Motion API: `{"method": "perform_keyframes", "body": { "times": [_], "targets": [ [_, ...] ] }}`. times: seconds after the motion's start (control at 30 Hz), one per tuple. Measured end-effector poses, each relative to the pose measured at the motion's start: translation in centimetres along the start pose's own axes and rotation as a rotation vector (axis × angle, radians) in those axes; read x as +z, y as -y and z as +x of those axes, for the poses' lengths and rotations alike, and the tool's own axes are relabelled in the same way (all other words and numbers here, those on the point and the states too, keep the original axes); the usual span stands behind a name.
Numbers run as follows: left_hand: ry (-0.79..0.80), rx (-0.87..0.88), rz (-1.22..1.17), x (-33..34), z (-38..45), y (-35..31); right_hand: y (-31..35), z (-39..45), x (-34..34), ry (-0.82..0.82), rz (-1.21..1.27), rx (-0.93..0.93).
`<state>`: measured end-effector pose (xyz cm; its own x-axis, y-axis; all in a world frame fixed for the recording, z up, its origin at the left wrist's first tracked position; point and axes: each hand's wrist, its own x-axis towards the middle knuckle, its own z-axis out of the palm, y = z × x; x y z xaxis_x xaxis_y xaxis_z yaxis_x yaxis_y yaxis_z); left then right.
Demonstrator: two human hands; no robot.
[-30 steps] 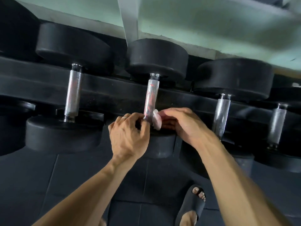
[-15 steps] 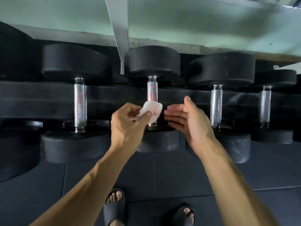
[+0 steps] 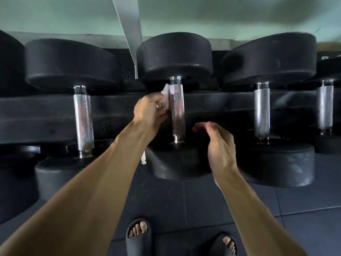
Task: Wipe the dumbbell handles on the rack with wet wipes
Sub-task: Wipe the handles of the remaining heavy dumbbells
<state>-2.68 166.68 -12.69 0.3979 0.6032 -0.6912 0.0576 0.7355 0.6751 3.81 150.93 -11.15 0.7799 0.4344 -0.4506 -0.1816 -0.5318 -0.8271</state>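
Left hand (image 3: 150, 110) pinches soft, limp wet wipe (image 3: 166, 97) against upper left side of knurled middle handle (image 3: 177, 109); right hand (image 3: 217, 143) empty, fingers loose, just right of handle's lower end.

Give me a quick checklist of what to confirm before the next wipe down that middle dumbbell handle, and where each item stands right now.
1. Wet wipe held in the left hand: ok.
2. Wipe touching the middle handle near its top: ok, it presses the left side.
3. Wipe wrapped around the handle: not ok, it sits on one side only.
4. Right hand out of the wiping path: ok, open and off to the right of the handle's lower end.
5. Dumbbell seated steadily on the rack: cannot tell.
6. Reddish smear near the handle's top gone: not ok, it is visible.
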Motion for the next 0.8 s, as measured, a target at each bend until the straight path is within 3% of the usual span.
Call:
{"method": "perform_keyframes", "body": {
  "times": [0.13, 0.27, 0.5, 0.67, 0.8],
  "targets": [
    [0.093, -0.007, 0.039, -1.3, -0.5, 0.2, -0.8, -0.8, -0.1, 0.027, -0.146, -0.091],
    [0.082, 0.017, -0.100, 0.3, 1.3, -1.1, -1.8, -1.5, 0.6, -0.046, -0.252, -0.184],
    [0.111, -0.071, 0.201, -2.3, 1.1, 0.5, -1.6, -1.3, 0.8, -0.064, -0.317, -0.196],
    [0.075, -0.005, -0.107, -0.2, 3.1, -1.6, -1.7, -1.0, 0.7, -0.057, -0.307, -0.204],
    [0.106, -0.065, 0.296, -2.5, 0.7, 0.6, -1.5, -1.4, 0.8, -0.051, -0.343, -0.195]
  ]
}}
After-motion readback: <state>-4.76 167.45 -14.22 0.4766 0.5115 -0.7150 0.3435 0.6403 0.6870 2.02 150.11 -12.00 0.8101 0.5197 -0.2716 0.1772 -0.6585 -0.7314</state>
